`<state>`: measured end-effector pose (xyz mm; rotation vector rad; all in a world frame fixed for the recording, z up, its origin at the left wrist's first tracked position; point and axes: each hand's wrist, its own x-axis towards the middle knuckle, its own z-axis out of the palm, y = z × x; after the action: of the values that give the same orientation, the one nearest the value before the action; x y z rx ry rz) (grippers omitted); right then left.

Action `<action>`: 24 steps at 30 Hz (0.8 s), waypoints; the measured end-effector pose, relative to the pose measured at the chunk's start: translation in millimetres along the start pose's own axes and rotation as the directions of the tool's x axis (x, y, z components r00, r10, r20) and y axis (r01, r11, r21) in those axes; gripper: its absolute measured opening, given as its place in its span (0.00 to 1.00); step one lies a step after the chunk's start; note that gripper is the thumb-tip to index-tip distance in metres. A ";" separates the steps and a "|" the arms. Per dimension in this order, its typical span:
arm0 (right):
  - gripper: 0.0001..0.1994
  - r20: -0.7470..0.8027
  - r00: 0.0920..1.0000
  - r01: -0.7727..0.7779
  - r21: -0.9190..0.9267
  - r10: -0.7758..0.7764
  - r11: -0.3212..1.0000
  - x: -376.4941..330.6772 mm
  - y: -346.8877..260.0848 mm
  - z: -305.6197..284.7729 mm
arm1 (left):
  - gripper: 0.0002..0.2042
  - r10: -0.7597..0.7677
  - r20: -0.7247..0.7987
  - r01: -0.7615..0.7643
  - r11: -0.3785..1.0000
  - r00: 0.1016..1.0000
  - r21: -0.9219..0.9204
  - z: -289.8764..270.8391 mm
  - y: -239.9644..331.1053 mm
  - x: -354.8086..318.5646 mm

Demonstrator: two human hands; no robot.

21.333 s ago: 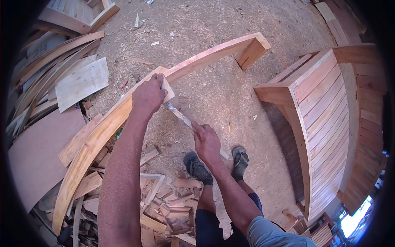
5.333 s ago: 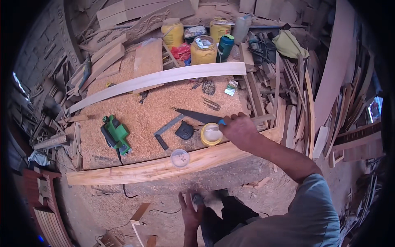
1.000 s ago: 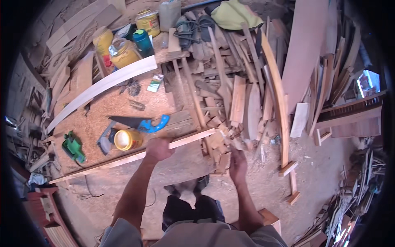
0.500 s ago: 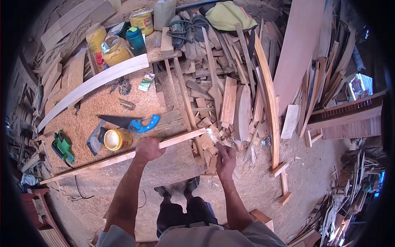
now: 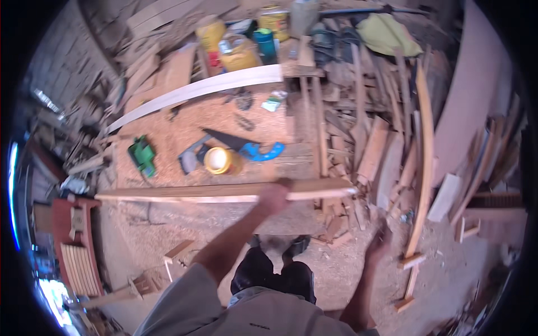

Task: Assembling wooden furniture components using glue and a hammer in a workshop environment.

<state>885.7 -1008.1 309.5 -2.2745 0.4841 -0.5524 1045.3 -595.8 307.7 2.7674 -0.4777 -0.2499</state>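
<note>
A long, narrow wooden strip [image 5: 224, 191] runs across the front of the workbench, its right end pale. My left hand [image 5: 274, 197] is closed around it right of the middle. Off to the right, apart from that end, is my right hand [image 5: 380, 241], blurred by motion and closed on a small tool with a pale tip [image 5: 375, 214]; its exact kind is unclear. Behind the strip stands an open yellow tub [image 5: 219, 161] with whitish content. Beside it lie a handsaw [image 5: 260, 152] with a blue handle and a green power tool [image 5: 142, 155].
A curved pale board [image 5: 196, 88] lies across the shavings-covered bench [image 5: 185, 123]. Yellow jars [image 5: 238, 56] and a teal bottle [image 5: 265, 46] stand behind. Scrap wood [image 5: 372, 148] is piled right, beside a long curved beam [image 5: 424, 162]. A red-brown slatted wooden piece [image 5: 78, 246] stands left.
My view has swung left. The strip is turned more level across the picture, still in my left hand. My right hand, with the small tool, has drawn away from the strip's end toward the lower right.
</note>
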 end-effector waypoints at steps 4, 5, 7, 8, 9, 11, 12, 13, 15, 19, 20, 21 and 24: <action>0.19 0.087 0.962 -0.267 0.110 0.259 0.957 20.0 -57.5 -53.3 | 0.43 0.081 -0.047 -0.083 0.996 0.996 -0.029 44.9 112.8 21.6; 0.19 0.099 0.965 -0.253 0.116 0.242 0.960 30.2 -86.3 -52.3 | 0.42 0.157 -0.214 -0.138 0.985 0.964 0.103 77.4 124.1 25.2; 0.20 0.167 0.983 -0.104 0.145 0.079 0.984 45.8 -129.9 -44.7 | 0.40 0.101 -0.184 -0.049 0.962 0.978 0.268 133.6 144.5 55.4; 0.21 0.159 0.985 0.047 0.112 -0.065 0.993 57.0 -135.4 -43.6 | 0.39 0.127 -0.181 -0.080 0.965 0.975 0.250 132.1 174.6 73.8; 0.23 0.247 0.956 0.171 -0.031 -0.158 0.985 67.8 -163.4 -43.2 | 0.38 0.143 -0.172 -0.099 0.966 0.975 0.237 125.2 196.3 80.3; 0.25 0.340 0.889 0.362 -0.110 -0.308 0.926 80.8 -221.2 -25.0 | 0.38 0.166 -0.161 -0.157 0.985 0.973 0.068 97.7 197.2 76.5; 0.25 0.386 0.840 0.441 -0.076 -0.381 0.894 78.4 -250.8 -9.0 | 0.35 0.224 -0.163 -0.222 0.975 0.961 0.031 93.6 178.7 68.4; 0.26 0.431 0.780 0.517 -0.032 -0.455 0.855 72.4 -278.6 10.0 | 0.33 0.281 -0.164 -0.287 0.958 0.946 -0.010 91.0 160.7 59.4; 0.27 0.450 0.631 0.683 0.064 -0.632 0.727 53.7 -332.2 55.1 | 0.34 0.303 -0.220 -0.315 0.949 0.927 -0.021 100.3 112.9 29.8; 0.26 0.599 0.409 0.868 -0.023 -0.689 0.495 22.6 -408.7 135.8 | 0.35 0.102 -0.354 -0.098 0.995 0.930 0.029 119.8 4.2 -74.1; 0.26 0.571 0.394 0.897 -0.068 -0.720 0.436 36.6 -412.4 153.0 | 0.37 0.086 -0.360 -0.081 0.996 0.929 0.029 83.0 -8.7 -92.9; 0.27 0.546 0.368 0.925 -0.133 -0.753 0.356 50.0 -412.6 176.6 | 0.39 0.065 -0.383 -0.067 0.998 0.921 0.009 48.2 -24.9 -110.3; 0.15 0.689 0.281 0.959 -0.173 -0.668 0.225 35.6 -457.5 218.6 | 0.42 -0.338 -0.304 0.334 0.940 0.891 -0.069 18.5 -92.6 -210.2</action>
<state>1109.4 -599.4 512.9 -3.0183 -1.2122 -0.2865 873.4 -444.3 283.3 2.7875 0.0870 0.1101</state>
